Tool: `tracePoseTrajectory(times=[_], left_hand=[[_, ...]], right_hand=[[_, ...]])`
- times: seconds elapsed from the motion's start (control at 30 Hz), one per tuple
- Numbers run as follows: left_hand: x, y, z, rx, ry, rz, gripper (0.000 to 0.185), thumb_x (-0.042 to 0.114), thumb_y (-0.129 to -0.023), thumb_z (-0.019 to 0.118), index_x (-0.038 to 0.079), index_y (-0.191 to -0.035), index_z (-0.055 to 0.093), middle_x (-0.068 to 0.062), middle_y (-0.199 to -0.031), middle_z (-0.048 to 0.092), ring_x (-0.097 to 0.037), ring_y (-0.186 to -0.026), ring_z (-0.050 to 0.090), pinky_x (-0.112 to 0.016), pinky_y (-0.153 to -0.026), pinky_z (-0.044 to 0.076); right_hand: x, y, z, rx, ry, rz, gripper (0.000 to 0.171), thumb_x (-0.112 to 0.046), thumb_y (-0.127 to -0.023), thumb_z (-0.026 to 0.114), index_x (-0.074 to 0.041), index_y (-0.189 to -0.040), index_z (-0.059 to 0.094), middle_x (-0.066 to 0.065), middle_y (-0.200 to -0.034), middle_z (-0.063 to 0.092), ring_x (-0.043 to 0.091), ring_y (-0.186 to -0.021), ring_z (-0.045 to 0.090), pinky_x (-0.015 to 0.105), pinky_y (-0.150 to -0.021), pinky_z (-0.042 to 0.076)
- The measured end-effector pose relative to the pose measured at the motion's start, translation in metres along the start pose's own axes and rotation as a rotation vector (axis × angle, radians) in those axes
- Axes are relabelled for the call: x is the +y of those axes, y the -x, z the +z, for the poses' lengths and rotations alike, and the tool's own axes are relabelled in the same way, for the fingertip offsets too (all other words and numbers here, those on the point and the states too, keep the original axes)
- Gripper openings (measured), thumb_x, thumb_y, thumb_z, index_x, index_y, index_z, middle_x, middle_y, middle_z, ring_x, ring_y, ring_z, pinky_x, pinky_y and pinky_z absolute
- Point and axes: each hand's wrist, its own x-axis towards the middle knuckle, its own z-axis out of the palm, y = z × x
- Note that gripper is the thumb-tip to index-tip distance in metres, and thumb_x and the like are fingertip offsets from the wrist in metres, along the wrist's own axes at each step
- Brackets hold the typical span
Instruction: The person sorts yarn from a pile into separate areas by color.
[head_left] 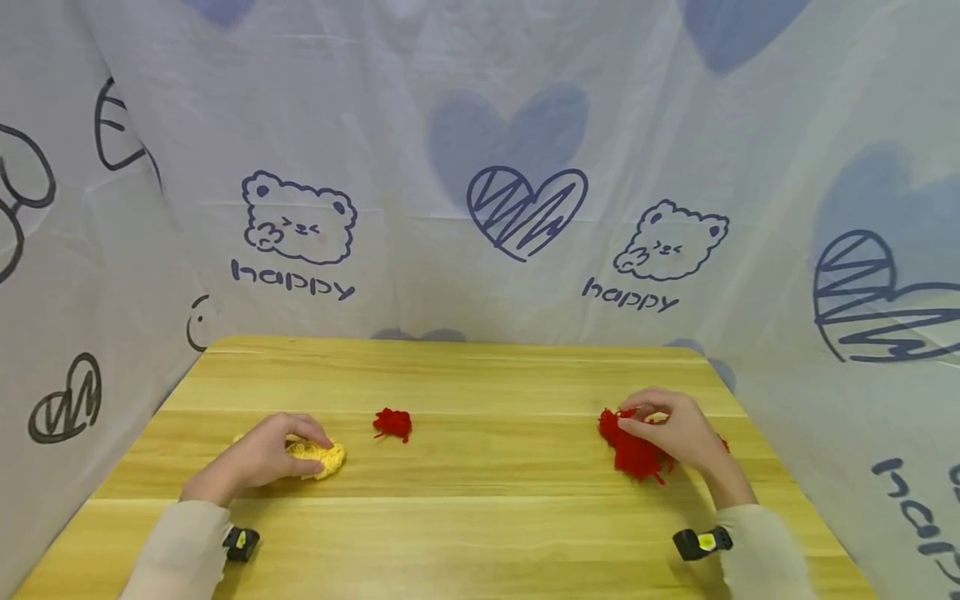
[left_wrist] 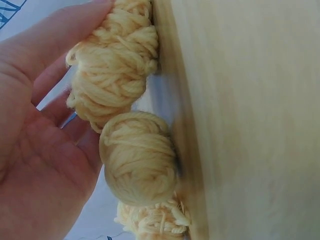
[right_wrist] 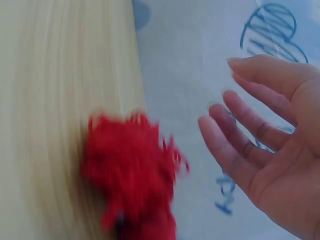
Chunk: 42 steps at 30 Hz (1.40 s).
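At the left of the table my left hand [head_left: 270, 450] holds a bundle of yellow yarn [head_left: 327, 460] between thumb and fingers. In the left wrist view the thumb lies along this yarn bundle [left_wrist: 115, 70], and a rounder yellow yarn ball [left_wrist: 140, 160] sits beside the palm. Below that ball, more yellow yarn [left_wrist: 155, 220] is partly hidden. My right hand [head_left: 678, 429] hovers over a pile of red yarn [head_left: 636, 457] at the right. In the right wrist view its fingers are parted and slightly bent, apart from the blurred red yarn [right_wrist: 130, 165].
A small red yarn clump [head_left: 393, 423] lies between the hands, nearer the left one. The wooden table [head_left: 480, 533] ends at a hanging white cloth [head_left: 405, 275] printed with hearts and bears, which rises behind it and on both sides.
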Motion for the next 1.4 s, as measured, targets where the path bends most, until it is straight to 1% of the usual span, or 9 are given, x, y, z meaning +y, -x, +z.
tracePoseTrajectory(times=[0.13, 0.23, 0.43, 0.67, 0.87, 1.03, 1.2, 1.27, 1.4], left_hand=[[0.001, 0.001, -0.001, 0.001, -0.007, 0.006, 0.022, 0.023, -0.083, 0.087, 0.021, -0.104, 0.08, -0.003, -0.117, 0.073, -0.032, -0.116, 0.065, -0.057, -0.101, 0.054], [0.002, 0.002, -0.001, -0.006, 0.0, 0.012, 0.022, 0.023, -0.083, 0.087, 0.021, -0.104, 0.08, -0.003, -0.117, 0.073, -0.033, -0.116, 0.065, -0.059, -0.102, 0.053], [0.002, 0.002, -0.002, -0.013, 0.004, 0.016, 0.023, 0.022, -0.082, 0.088, 0.02, -0.104, 0.08, -0.003, -0.117, 0.073, -0.032, -0.115, 0.065, -0.058, -0.102, 0.054], [0.001, 0.002, 0.0, -0.011, 0.006, 0.02, 0.023, 0.022, -0.082, 0.088, 0.02, -0.103, 0.08, -0.003, -0.116, 0.073, -0.032, -0.115, 0.065, -0.058, -0.101, 0.054], [0.0, 0.003, -0.002, -0.021, 0.012, 0.016, 0.022, 0.022, -0.083, 0.087, 0.02, -0.104, 0.08, -0.002, -0.116, 0.073, -0.032, -0.115, 0.064, -0.058, -0.1, 0.055], [0.002, 0.002, -0.003, -0.022, 0.007, 0.011, 0.022, 0.023, -0.083, 0.087, 0.02, -0.104, 0.08, -0.002, -0.115, 0.073, -0.031, -0.115, 0.064, -0.057, -0.1, 0.055], [0.001, 0.002, -0.003, -0.018, 0.003, 0.014, 0.022, 0.022, -0.083, 0.087, 0.021, -0.104, 0.08, -0.003, -0.116, 0.073, -0.033, -0.116, 0.064, -0.059, -0.101, 0.054], [0.0, 0.002, -0.003, -0.013, -0.002, 0.005, 0.022, 0.022, -0.083, 0.087, 0.022, -0.104, 0.08, -0.002, -0.117, 0.073, -0.032, -0.117, 0.064, -0.059, -0.102, 0.053], [-0.001, 0.001, -0.002, -0.012, -0.006, 0.021, 0.022, 0.023, -0.083, 0.087, 0.021, -0.104, 0.08, -0.003, -0.116, 0.073, -0.032, -0.115, 0.065, -0.059, -0.102, 0.054]], right_hand=[[-0.015, -0.015, 0.02, -0.05, -0.135, -0.008, 0.025, -0.023, -0.09, 0.081, -0.012, -0.112, 0.078, 0.019, -0.118, 0.072, 0.018, -0.096, 0.067, 0.022, -0.077, 0.059], [-0.027, -0.027, 0.036, -0.08, -0.193, -0.011, 0.025, -0.024, -0.09, 0.08, -0.014, -0.114, 0.077, 0.02, -0.121, 0.072, 0.02, -0.099, 0.067, 0.023, -0.077, 0.06], [-0.05, -0.044, 0.064, -0.119, -0.268, -0.063, 0.027, -0.022, -0.09, 0.081, -0.013, -0.115, 0.077, 0.019, -0.123, 0.072, 0.023, -0.103, 0.069, 0.025, -0.082, 0.059], [-0.072, -0.06, 0.091, -0.15, -0.341, -0.115, 0.03, -0.016, -0.09, 0.08, -0.007, -0.119, 0.075, 0.017, -0.124, 0.072, 0.028, -0.106, 0.071, 0.023, -0.082, 0.058], [-0.082, -0.073, 0.122, -0.22, -0.398, -0.135, 0.036, -0.009, -0.09, 0.079, 0.0, -0.123, 0.072, 0.022, -0.129, 0.069, 0.036, -0.111, 0.071, 0.022, -0.084, 0.058], [-0.092, -0.078, 0.148, -0.308, -0.46, -0.158, 0.036, -0.002, -0.09, 0.076, 0.003, -0.125, 0.07, 0.024, -0.132, 0.067, 0.045, -0.12, 0.065, 0.03, -0.095, 0.061], [-0.099, -0.083, 0.175, -0.354, -0.457, -0.168, 0.035, 0.001, -0.09, 0.075, 0.005, -0.125, 0.069, 0.023, -0.132, 0.068, 0.044, -0.122, 0.065, 0.033, -0.098, 0.06], [-0.102, -0.085, 0.187, -0.359, -0.431, -0.173, 0.034, 0.0, -0.09, 0.076, 0.004, -0.124, 0.07, 0.02, -0.131, 0.068, 0.041, -0.121, 0.066, 0.034, -0.098, 0.06], [-0.111, -0.089, 0.209, -0.36, -0.401, -0.173, 0.034, 0.0, -0.089, 0.077, 0.003, -0.122, 0.071, 0.018, -0.129, 0.069, 0.039, -0.12, 0.066, 0.041, -0.101, 0.059]])
